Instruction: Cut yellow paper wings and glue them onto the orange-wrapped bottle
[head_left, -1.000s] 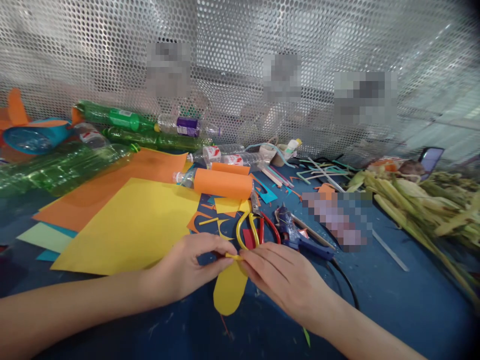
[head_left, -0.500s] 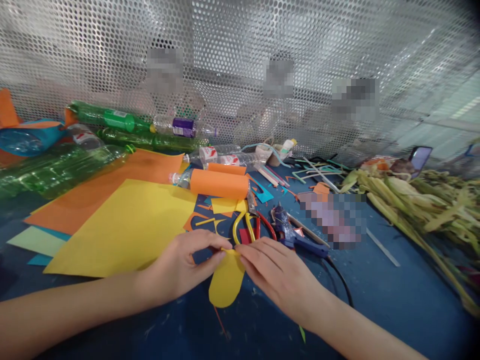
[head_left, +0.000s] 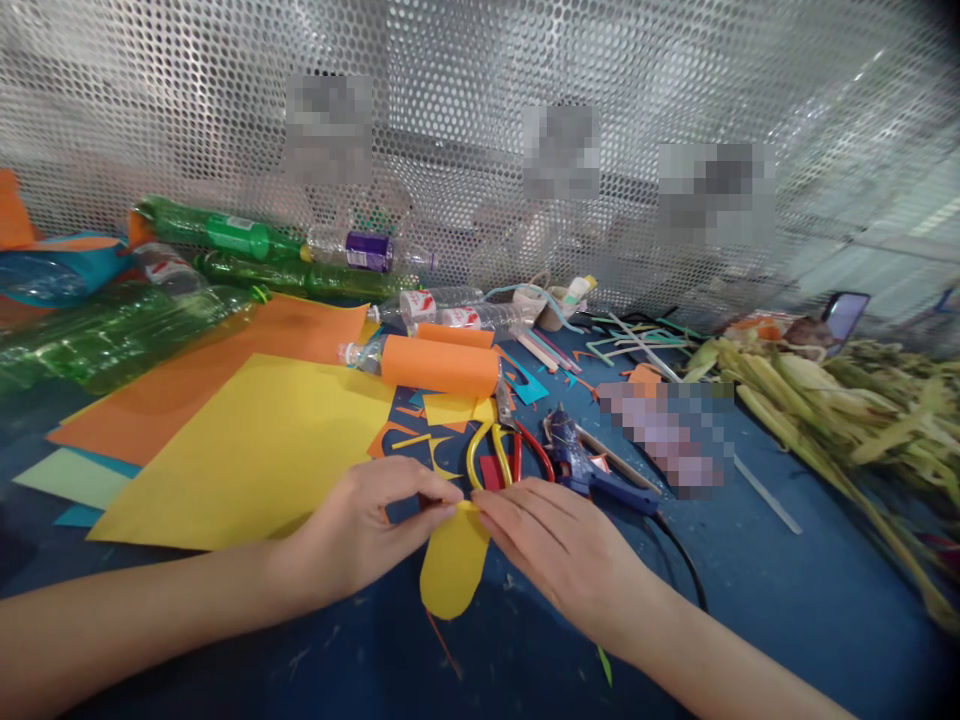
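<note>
In the head view, the left hand and right hand hold a round-ended yellow paper cutout at six o'clock, fingertips pinched closed on its upper edge. From it, a green-labelled green bottle lies at eleven, a clear bottle with a red-and-white label at twelve — lettering too small to read — and a blue glue gun at two.

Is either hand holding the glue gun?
No, the left hand and right hand pinch the yellow paper cutout; the blue glue gun lies on the table.

Perforated silvery screen, blue tabletop, pale light upper right
</note>
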